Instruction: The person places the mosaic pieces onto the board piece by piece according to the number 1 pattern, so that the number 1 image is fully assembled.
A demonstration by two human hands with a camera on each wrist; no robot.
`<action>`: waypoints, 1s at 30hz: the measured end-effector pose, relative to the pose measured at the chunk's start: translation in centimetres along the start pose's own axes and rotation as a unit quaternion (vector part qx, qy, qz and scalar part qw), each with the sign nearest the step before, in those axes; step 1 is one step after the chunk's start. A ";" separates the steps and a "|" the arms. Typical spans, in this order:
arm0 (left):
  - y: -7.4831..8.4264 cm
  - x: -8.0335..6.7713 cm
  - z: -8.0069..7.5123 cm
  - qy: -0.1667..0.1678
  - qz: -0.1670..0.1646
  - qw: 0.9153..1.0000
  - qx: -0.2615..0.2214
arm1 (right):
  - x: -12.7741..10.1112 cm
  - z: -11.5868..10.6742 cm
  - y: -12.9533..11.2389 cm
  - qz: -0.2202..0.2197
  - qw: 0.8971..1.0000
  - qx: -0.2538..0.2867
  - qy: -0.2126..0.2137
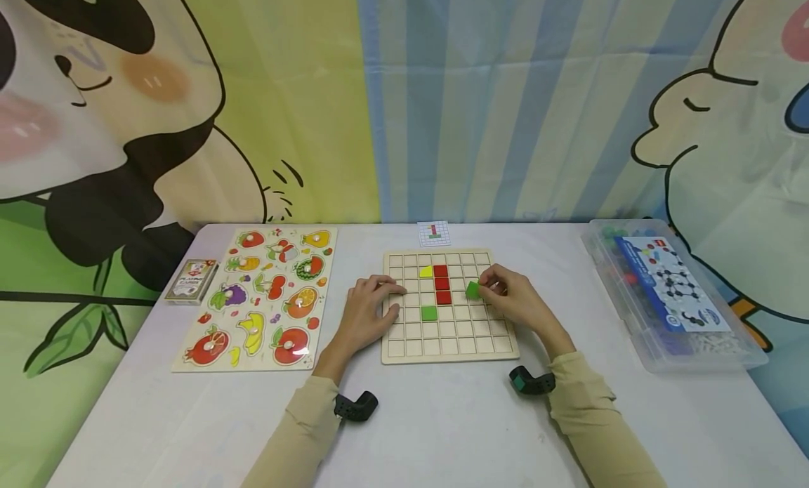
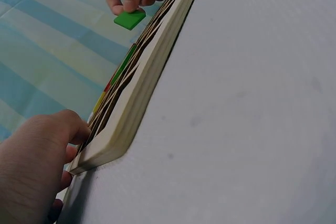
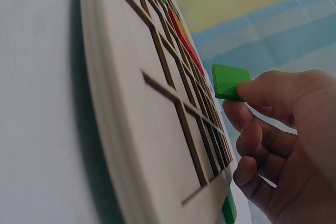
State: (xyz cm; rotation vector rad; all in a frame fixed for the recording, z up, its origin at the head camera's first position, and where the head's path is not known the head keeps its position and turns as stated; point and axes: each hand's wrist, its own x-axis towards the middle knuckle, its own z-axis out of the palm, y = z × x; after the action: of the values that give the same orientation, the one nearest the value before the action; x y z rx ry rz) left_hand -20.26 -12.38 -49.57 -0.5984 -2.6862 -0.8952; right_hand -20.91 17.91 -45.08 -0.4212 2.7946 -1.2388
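A square wooden grid board [image 1: 468, 350] lies on the table. Set in its cells are a yellow tile [image 1: 426, 272], a column of red tiles [image 1: 444, 284] and a green tile [image 1: 429, 313]. My right hand [image 1: 515, 298] pinches another green tile [image 1: 472, 290] between thumb and forefinger, tilted above the board's right part; the right wrist view shows this green tile [image 3: 228, 81] held off the surface. My left hand [image 1: 366, 312] rests at the board's left edge, forefinger and thumb touching it. In the left wrist view its other fingers are partly hidden beside the edge.
A small pattern card [image 1: 433, 233] lies behind the board. To the left are a fruit puzzle board [image 1: 253, 302] and a boxed card deck [image 1: 192, 281]. A clear plastic case [image 1: 679, 298] stands at the right. A printed curtain [image 1: 505, 102] hangs behind the table.
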 end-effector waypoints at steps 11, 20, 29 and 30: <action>-0.2 -0.1 0.1 0.006 0.007 1.000 0.001 | -0.3 1.6 -1.8 -0.058 0.998 -0.004 -0.037; -0.1 -0.1 0.0 0.010 0.009 1.000 -0.002 | -0.4 2.8 -2.6 -0.085 0.994 -0.024 -0.057; -0.2 0.0 0.2 0.003 0.003 1.000 0.000 | -0.5 3.3 -2.6 -0.078 0.994 -0.045 -0.064; -0.2 0.0 0.1 0.003 0.002 1.000 0.000 | -0.5 3.4 -2.6 -0.080 0.994 -0.049 -0.064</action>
State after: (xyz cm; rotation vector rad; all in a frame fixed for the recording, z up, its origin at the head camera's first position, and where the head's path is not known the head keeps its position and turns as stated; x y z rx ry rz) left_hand -20.31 -12.43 -49.78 -0.6013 -2.6790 -0.8955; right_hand -19.32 13.92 -45.44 -0.7173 2.7657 -1.0608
